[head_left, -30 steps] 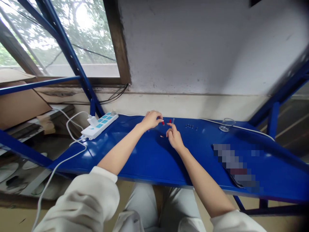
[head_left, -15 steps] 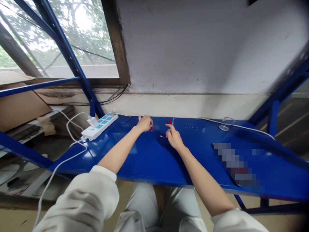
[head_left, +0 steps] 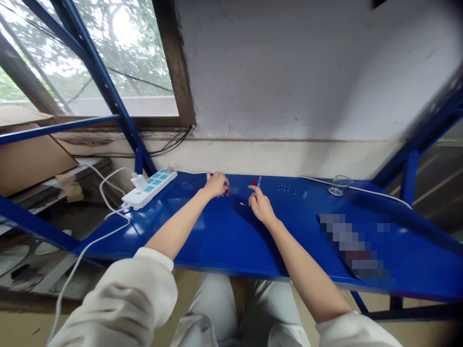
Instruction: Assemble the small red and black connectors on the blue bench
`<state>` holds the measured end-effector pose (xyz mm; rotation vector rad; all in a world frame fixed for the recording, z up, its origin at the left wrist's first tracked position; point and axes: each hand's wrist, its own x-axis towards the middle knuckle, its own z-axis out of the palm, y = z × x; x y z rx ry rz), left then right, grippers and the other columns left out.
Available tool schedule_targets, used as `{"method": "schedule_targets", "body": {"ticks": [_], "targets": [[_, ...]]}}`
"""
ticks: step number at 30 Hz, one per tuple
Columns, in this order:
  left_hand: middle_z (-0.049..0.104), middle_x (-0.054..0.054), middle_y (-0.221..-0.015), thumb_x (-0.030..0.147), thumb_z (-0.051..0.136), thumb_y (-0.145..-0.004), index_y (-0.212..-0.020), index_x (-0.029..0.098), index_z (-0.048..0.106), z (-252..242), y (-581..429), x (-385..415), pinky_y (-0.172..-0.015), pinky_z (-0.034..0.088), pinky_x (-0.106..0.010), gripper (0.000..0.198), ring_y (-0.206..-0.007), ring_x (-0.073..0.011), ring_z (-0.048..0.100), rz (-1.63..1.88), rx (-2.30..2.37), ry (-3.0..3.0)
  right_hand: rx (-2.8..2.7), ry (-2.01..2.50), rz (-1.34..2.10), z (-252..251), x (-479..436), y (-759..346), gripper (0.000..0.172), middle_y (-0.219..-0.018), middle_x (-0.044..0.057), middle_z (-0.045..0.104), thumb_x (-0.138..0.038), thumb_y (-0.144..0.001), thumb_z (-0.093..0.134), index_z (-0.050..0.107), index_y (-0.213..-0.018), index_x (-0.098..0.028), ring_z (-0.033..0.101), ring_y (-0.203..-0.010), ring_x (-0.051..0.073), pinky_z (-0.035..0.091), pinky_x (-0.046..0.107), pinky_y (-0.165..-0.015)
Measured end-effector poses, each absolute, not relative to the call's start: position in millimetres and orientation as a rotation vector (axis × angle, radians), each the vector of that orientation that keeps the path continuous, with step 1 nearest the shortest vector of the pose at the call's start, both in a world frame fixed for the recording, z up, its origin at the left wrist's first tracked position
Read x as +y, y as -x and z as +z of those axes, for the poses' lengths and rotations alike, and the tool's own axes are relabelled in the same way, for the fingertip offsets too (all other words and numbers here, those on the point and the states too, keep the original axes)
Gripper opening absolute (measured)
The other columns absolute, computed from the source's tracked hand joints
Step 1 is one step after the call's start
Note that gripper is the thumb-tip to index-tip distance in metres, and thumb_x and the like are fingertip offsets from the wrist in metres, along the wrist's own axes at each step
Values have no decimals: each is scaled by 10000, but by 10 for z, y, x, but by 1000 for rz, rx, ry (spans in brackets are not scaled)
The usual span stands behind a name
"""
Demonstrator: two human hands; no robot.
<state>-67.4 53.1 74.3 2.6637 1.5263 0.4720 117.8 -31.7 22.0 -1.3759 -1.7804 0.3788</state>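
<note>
My left hand [head_left: 216,184] reaches over the far middle of the blue table [head_left: 224,231], its fingers curled down and closed. Right at its fingertips is a small red piece [head_left: 227,191]; tiny clear bits lie below the palm. What the fingers grip is too small to tell. My right hand [head_left: 261,205] hovers to the right, index finger stretched leftward and the others bent, with nothing seen in it. Just beyond that finger are a red tube-like piece [head_left: 254,181] and a slim clear tube [head_left: 259,181]. A small pale object [head_left: 242,204] lies between my hands.
Several tiny clear pieces [head_left: 283,188] sit right of my right hand. Farther right is a clear glass cup [head_left: 339,186] beside a white cable. A blurred-out flat item [head_left: 350,246] lies near the front right. A white power strip [head_left: 150,188] occupies the left end.
</note>
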Motion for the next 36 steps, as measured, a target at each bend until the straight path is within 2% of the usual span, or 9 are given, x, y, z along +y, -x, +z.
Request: {"method": "schedule_targets", "body": {"ticks": [16, 19, 21, 24, 27, 31, 33, 36], "targets": [[617, -90, -973, 170, 622, -672, -799, 218, 666, 678, 706, 588, -926, 175, -568, 142, -1057, -296, 457, 490, 1513, -2588, -1726, 1480, 340, 289, -338, -1189, 418, -708, 34, 608, -178, -782, 304, 420, -1183, -170, 564, -639, 169, 398, 276, -645], [616, -87, -996, 205, 605, -698, -872, 219, 653, 683, 702, 584, -938, 204, -543, 181, -1057, -285, 468, 575, 1461, -2615, -1711, 1594, 328, 279, -318, -1202, 403, -751, 63, 621, -177, -784, 318, 444, -1167, -166, 574, -683, 189, 405, 290, -641], [612, -81, -1013, 222, 558, -740, -936, 211, 634, 702, 656, 550, -945, 261, -482, 211, -1033, -253, 493, 700, 1354, -2652, -1715, 1668, 250, 243, -293, -1211, 371, -843, 109, 624, -168, -768, 352, 503, -1106, -155, 573, -805, 221, 415, 319, -692], [598, -81, -1042, 224, 463, -802, -1028, 192, 595, 703, 499, 459, -929, 348, -364, 265, -999, -195, 521, 881, 1132, -2662, -1708, 1787, 93, 171, -259, -1216, 372, -1131, 176, 538, -157, -728, 416, 545, -1076, -136, 466, -1076, 286, 381, 402, -841], [570, -81, -1110, 220, 445, -804, -1112, 188, 544, 624, 271, 361, -946, 359, -341, 325, -1067, -193, 495, 821, 999, -2673, -1703, 1941, 73, 134, -252, -1209, 472, -1328, 176, 379, -161, -728, 423, 474, -1195, -106, 312, -1232, 306, 286, 464, -955], [417, -118, -1309, 201, 430, -798, -1298, 145, 351, 458, -21, 309, -1009, 304, -355, 509, -1215, -221, 374, 580, 1079, -2662, -1748, 2064, 117, 162, -278, -1197, 517, -1380, 165, 313, -184, -766, 380, 396, -1272, -80, 227, -1285, 289, 232, 469, -995], [388, -137, -1326, 186, 425, -792, -1340, 124, 272, 393, -137, 324, -1013, 295, -349, 572, -1229, -231, 352, 547, 1151, -2644, -1759, 2092, 132, 189, -293, -1192, 514, -1385, 164, 305, -203, -780, 368, 391, -1278, -80, 214, -1290, 287, 226, 472, -998], [387, -148, -1318, 152, 398, -793, -1356, 121, 235, 328, -279, 373, -995, 308, -346, 588, -1212, -238, 364, 640, 1316, -2599, -1773, 2116, 152, 221, -306, -1187, 508, -1390, 156, 301, -210, -790, 356, 389, -1281, -85, 209, -1293, 284, 219, 477, -1001]]}}
